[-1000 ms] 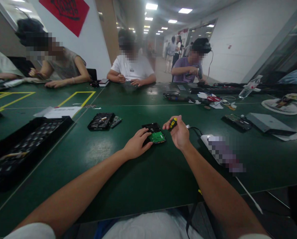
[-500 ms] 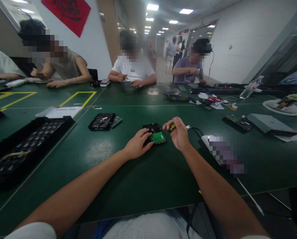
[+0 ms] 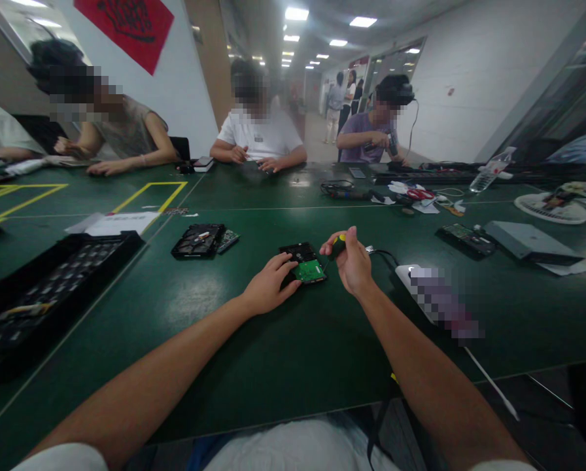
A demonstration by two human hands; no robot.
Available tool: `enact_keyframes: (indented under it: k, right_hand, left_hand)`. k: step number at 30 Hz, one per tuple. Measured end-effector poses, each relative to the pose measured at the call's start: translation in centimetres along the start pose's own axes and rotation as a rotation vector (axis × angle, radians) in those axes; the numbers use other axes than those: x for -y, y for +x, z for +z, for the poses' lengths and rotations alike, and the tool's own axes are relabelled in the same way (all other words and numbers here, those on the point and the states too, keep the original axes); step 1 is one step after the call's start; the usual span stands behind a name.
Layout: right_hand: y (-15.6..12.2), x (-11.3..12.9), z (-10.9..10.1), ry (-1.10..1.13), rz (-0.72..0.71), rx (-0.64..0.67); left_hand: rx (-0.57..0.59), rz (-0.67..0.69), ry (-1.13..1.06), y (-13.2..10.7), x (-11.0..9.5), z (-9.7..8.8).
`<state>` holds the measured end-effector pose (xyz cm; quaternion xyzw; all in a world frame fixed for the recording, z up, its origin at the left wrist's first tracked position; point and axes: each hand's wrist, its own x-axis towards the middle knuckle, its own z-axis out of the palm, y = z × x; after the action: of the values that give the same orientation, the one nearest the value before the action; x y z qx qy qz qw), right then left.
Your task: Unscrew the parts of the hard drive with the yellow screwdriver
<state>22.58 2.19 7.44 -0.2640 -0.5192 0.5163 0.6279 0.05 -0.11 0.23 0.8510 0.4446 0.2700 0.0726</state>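
Observation:
A hard drive (image 3: 309, 270) with a green circuit board lies flat on the table in front of me. My left hand (image 3: 271, 284) grips its left side, fingertips over the top edge and thumb along the near edge. Closed around the yellow and black handle of a screwdriver (image 3: 339, 244), my right hand (image 3: 358, 267) is just right of the drive. The thin shaft slants down toward the board's right edge; whether its tip touches a screw is too small to tell.
Left of me are a black tray (image 3: 101, 245), another drive (image 3: 199, 241) and a loose circuit board (image 3: 229, 241). To the right lie a white power bank-like device (image 3: 411, 278) with a cable, a drive (image 3: 464, 239) and a grey metal case (image 3: 531, 242). Several people sit opposite.
My right hand has turned slightly around the screwdriver handle, and the thumb now points more upward. The left hand and the hard drive stay together; the whole view has shifted a little.

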Motion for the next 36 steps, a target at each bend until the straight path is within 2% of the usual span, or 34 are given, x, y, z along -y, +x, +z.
enact_keyframes:
  k: [7, 14, 25, 36]
  right_hand:
    - [-0.30, -0.04, -0.13, 0.130, 0.062, 0.067]
    - [-0.28, -0.14, -0.38, 0.087, 0.012, 0.024]
    - [-0.07, 0.44, -0.82, 0.093, 0.027, 0.105]
    - [-0.07, 0.05, -0.63, 0.067, 0.009, 0.049]
  left_hand:
    - [0.007, -0.008, 0.012, 0.00, 0.08, 0.22]
    - [0.011, -0.004, 0.000, -0.01, 0.10, 0.14]
    - [0.009, 0.002, -0.002, -0.02, -0.14, -0.05]
    - [0.013, -0.007, 0.012, 0.01, -0.01, 0.17]
